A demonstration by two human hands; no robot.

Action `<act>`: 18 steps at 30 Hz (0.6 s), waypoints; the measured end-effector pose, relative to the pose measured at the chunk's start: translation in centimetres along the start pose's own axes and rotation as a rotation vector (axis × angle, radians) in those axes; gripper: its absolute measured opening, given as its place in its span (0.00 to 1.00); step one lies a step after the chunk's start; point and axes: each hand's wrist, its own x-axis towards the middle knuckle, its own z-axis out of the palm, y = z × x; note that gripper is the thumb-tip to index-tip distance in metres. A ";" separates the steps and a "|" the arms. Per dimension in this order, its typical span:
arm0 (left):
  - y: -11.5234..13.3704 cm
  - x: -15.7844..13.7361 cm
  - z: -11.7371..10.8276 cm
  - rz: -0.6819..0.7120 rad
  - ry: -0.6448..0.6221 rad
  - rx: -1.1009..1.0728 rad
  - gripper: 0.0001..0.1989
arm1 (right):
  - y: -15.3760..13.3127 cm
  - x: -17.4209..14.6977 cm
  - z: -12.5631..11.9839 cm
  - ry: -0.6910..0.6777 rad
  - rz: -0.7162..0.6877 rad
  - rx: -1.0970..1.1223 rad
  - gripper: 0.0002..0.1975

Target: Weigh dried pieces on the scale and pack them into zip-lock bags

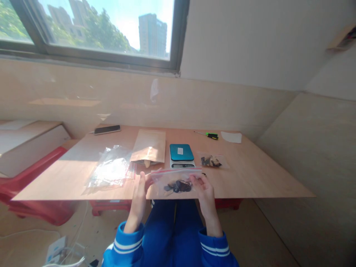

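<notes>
Between my two hands, at the table's front edge, is a clear zip bag [178,185] with a red seal line and dark and pale dried pieces inside. My left hand [143,185] is at the bag's left end, its thumb up and its other fingers partly behind the plastic. At the right end my right hand [202,184] pinches the bag near its top. Just beyond the bag stands a small digital scale [181,152] with a teal top. A brown paper pouch [150,142] lies left of the scale, its mouth facing me with a pale piece at the opening.
Flat clear zip bags [111,168] are piled on the left. Another filled zip bag [211,160] lies right of the scale. Farther back are a phone [107,129], a green-and-black screwdriver [211,135] and a white paper piece [231,137]. Red stools [111,207] support the tabletop.
</notes>
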 end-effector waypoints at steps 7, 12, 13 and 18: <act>-1.3 1.0 -1.1 -0.037 -0.199 0.156 0.32 | -1.0 5.7 -8.3 0.564 -0.171 0.056 0.21; -1.0 1.1 -1.3 -0.054 -0.236 0.220 0.32 | -0.6 12.3 -12.3 0.679 -0.129 -0.279 0.22; -0.9 1.1 -1.3 -0.057 -0.237 0.224 0.33 | -0.3 13.1 -12.5 0.684 -0.105 -0.347 0.23; -0.2 1.5 -2.3 -0.051 -0.170 0.219 0.34 | 1.7 11.9 -11.9 0.849 -0.166 -0.736 0.33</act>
